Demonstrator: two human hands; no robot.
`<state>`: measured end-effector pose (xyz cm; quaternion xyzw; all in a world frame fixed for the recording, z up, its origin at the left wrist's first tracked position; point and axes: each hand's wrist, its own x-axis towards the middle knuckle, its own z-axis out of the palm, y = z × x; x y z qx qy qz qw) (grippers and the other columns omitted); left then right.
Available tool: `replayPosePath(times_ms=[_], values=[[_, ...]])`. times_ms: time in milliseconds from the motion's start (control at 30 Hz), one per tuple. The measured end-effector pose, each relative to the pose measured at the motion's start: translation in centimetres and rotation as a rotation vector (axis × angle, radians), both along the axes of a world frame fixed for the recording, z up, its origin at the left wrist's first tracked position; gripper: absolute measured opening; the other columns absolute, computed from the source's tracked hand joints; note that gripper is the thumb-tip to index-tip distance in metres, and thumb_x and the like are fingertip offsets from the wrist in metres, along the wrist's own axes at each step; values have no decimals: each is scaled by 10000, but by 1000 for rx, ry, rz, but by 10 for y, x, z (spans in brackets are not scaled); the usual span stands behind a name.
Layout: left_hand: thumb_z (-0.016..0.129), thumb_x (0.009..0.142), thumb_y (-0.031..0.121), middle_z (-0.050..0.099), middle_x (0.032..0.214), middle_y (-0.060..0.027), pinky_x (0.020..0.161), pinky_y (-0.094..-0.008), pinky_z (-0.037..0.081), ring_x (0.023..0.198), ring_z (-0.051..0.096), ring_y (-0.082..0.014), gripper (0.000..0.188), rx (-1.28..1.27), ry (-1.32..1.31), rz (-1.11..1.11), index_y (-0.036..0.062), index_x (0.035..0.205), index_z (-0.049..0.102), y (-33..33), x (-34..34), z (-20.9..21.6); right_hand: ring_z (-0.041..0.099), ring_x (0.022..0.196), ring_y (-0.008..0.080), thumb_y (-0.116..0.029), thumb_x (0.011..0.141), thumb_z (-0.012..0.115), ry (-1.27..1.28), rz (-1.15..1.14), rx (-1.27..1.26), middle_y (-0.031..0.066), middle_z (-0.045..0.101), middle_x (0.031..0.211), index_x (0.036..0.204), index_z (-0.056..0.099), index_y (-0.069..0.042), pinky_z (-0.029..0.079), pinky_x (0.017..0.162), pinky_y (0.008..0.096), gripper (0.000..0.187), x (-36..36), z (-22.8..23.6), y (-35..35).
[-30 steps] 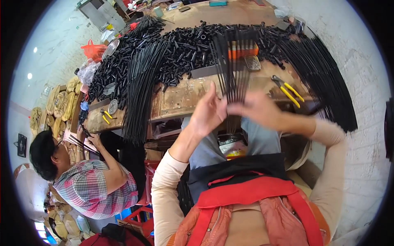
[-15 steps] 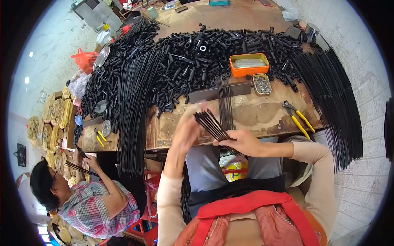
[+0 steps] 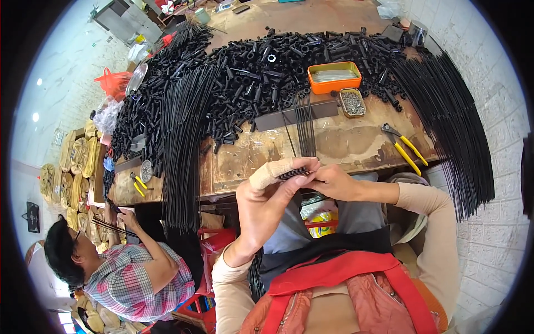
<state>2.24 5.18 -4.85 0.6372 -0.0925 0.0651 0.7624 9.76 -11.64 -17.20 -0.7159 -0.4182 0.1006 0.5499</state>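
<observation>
Black rods bunched between two hands, on the near side of the orange box.

The left hand wraps thumb and fingers around the bunch; the right hand meets its other side, but hidden fingertips leave its grip impossible to tell. Work looks partway through: one bunch is gathered, while a few loose rods lie nearer than the orange box, across a grey bar, and thick sheaves lie untouched to its left and right. Black tubular parts heap mostly left of and behind it. No brand, label or writing is legible.
</observation>
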Motion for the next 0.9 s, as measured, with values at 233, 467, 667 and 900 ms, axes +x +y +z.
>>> replayPosePath(times_ms=[233,467,667,900], values=[[577,878,-116,676,1066,-197,928,-373,537,1027,655,-261,228,-12,75,-69,-72,1093,640,-4,0,3,575,1128,302,-170,869,639,172,65,10,138,632,1148,1231,590,-62,462,938,400,381,38,36,-25],[591,867,-116,686,1058,-185,921,-353,538,1023,658,-249,252,75,49,-49,-61,1105,651,-3,1,5,493,1169,267,-276,858,621,-1078,41,-318,74,557,1188,1157,624,-191,414,981,390,311,95,13,13],[584,864,-136,681,1082,-175,923,-354,536,1039,652,-248,267,80,36,-105,-59,1112,648,-4,5,1,570,1136,288,-156,819,670,-1034,-40,-169,124,614,1186,1090,642,-82,442,966,447,282,128,29,-8],[574,836,-191,565,1280,-216,1045,-412,463,1221,537,-288,378,-33,57,-283,-53,1186,606,-9,5,6,670,827,339,-80,764,673,-671,-428,-782,174,686,856,881,703,-23,535,719,395,134,248,58,-60]])
